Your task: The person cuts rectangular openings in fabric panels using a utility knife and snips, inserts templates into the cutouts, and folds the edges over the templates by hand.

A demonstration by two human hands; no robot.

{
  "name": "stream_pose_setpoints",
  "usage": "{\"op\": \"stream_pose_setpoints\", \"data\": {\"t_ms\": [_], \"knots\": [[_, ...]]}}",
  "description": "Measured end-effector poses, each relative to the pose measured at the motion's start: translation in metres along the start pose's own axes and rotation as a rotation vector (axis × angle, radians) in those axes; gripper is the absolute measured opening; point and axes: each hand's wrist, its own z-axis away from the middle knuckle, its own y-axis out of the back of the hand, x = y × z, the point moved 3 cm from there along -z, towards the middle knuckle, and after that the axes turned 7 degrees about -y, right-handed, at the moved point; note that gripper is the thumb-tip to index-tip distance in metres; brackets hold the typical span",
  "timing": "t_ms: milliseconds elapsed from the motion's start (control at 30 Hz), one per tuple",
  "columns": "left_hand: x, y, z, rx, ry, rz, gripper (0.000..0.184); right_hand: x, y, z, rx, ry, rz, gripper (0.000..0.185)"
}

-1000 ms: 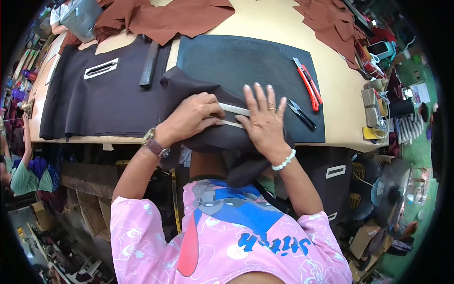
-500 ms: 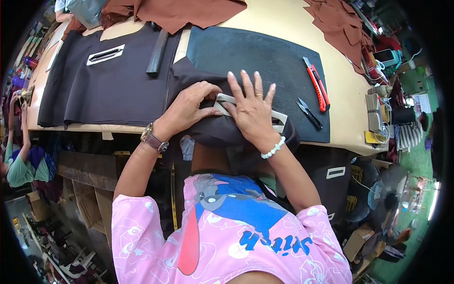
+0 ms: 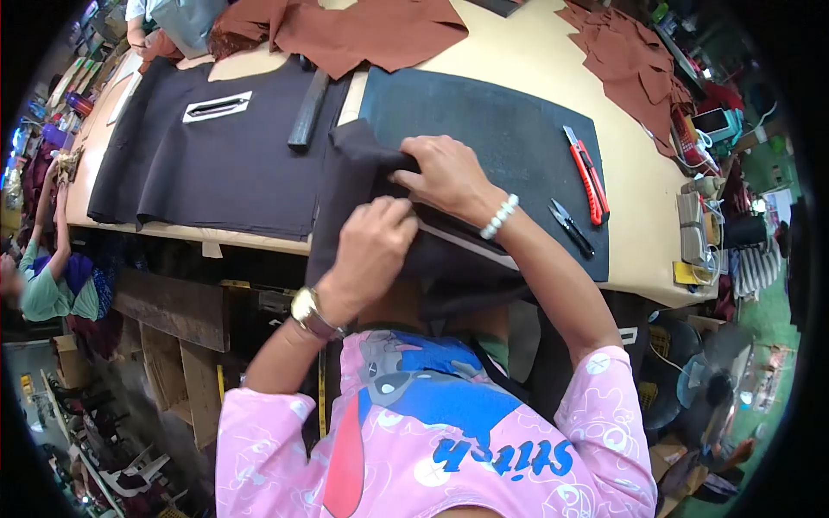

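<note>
A dark fabric piece (image 3: 344, 177) hangs over the front edge of the table, partly folded and bunched. My right hand (image 3: 447, 177), with a beaded bracelet at the wrist, is closed on a raised fold of it. Just below and to the left, my left hand (image 3: 373, 250) has its fingers curled against the same fabric. A watch sits on that wrist. From between the hands a narrow pale strip (image 3: 466, 240) runs along the fabric toward the lower right. Part of the strip is hidden under my right hand and forearm.
A dark cutting mat (image 3: 484, 112) holds a red utility knife (image 3: 587, 177) and small thread snips (image 3: 572, 229). Left are a dark bar-shaped tool (image 3: 308, 112) and dark fabric with a pale-framed slot (image 3: 218, 107). Brown pieces (image 3: 371, 34) lie behind. Another person (image 3: 56, 281) works far left.
My right hand has gone from lying spread on the pale frame to gripping a fabric fold. My left hand has moved down and right. The fabric is turned, showing a long pale strip.
</note>
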Motion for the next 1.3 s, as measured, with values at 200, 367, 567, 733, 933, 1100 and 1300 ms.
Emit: {"op": "stream_pose_setpoints", "data": {"t_ms": [200, 367, 567, 733, 933, 1100, 1300], "knots": [[0.032, 0.019, -0.043, 0.391, 0.327, -0.138, 0.053, 0.006, 0.039, -0.065, 0.449, -0.273, -1.202, 0.022], [0.015, 0.01, -0.08, 0.47, 0.297, -0.398, 0.046, 0.019, 0.076, -0.039, 0.518, -0.371, -1.59, 0.014], [-0.002, 0.014, -0.087, 0.492, 0.033, -0.378, 0.035, 0.096, 0.114, -0.019, 0.77, -0.581, -1.414, 0.021], [-0.009, 0.003, -0.094, 0.402, -0.082, -0.207, 0.035, 0.178, 0.146, 0.015, 1.006, -0.581, -1.232, 0.011], [0.007, -0.026, -0.093, 0.135, -0.104, 0.044, 0.037, 0.206, 0.162, 0.102, 1.016, -0.585, -0.586, 0.021], [0.013, -0.038, -0.075, 0.019, 0.032, 0.429, 0.042, 0.212, 0.14, 0.178, 0.905, -0.783, -0.121, 0.021], [0.006, -0.045, -0.074, -0.06, 0.253, 0.605, 0.037, 0.104, 0.12, 0.117, 0.523, -0.235, -0.105, 0.016]]}}
